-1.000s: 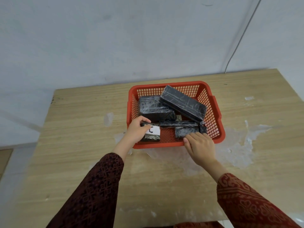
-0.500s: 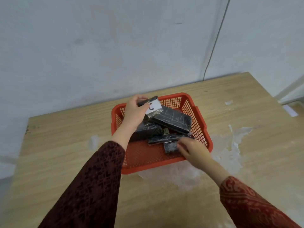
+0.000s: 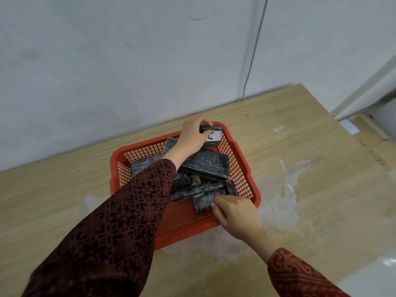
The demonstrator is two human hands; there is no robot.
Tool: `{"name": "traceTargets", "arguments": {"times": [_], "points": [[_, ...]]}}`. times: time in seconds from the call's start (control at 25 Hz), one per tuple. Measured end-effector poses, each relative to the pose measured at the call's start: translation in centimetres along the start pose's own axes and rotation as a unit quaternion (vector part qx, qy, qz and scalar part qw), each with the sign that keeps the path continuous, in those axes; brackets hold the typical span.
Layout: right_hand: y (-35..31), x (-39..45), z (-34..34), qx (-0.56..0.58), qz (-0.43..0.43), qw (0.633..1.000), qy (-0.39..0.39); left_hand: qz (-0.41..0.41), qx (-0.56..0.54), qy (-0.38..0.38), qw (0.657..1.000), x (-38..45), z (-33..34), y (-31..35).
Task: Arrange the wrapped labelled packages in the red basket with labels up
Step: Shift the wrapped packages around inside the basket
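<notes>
A red mesh basket (image 3: 186,227) sits on the wooden table and holds several black film-wrapped packages. My left hand (image 3: 191,136) grips a small package (image 3: 213,137) whose white label faces up, held over the basket's far right corner. A large flat package (image 3: 205,166) lies tilted in the middle. My right hand (image 3: 234,213) rests its fingers on a small dark package (image 3: 203,201) at the front right, beside a long thin package (image 3: 192,190). My left sleeve hides part of the basket's left side and another package (image 3: 142,166) there.
The table (image 3: 53,200) meets a pale wall at the back. A white peeled patch (image 3: 282,196) marks the tabletop right of the basket. A thin cable (image 3: 251,61) runs down the wall. The table's right edge drops to the floor (image 3: 368,133).
My left hand lifted the labelled package from the basket's front left and carried it to the far right corner. My right hand stayed on the small front package. The camera view shifted.
</notes>
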State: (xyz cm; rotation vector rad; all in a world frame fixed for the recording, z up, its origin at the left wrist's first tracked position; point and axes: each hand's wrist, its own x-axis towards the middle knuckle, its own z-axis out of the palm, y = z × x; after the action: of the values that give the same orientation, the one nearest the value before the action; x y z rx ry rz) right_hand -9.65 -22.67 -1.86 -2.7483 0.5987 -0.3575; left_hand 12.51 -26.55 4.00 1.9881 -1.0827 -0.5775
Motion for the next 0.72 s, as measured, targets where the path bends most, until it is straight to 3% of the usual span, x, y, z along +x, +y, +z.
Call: {"name": "traceTargets", "arguments": {"times": [0.28, 0.48, 0.72], "points": [[0.1, 0.1, 0.0, -0.003, -0.015, 1.000, 0.016, 0.040, 0.032, -0.017, 0.999, 1.1, 0.9, -1.6], [0.0, 0.1, -0.1, -0.012, -0.017, 0.999, 0.025, -0.009, 0.067, -0.115, 0.991, 0.7, 0.7, -3.3], [0.0, 0.3, -0.1, -0.014, -0.022, 0.999, 0.032, -0.038, 0.065, -0.110, 0.991, 0.2, 0.6, -3.9]]}}
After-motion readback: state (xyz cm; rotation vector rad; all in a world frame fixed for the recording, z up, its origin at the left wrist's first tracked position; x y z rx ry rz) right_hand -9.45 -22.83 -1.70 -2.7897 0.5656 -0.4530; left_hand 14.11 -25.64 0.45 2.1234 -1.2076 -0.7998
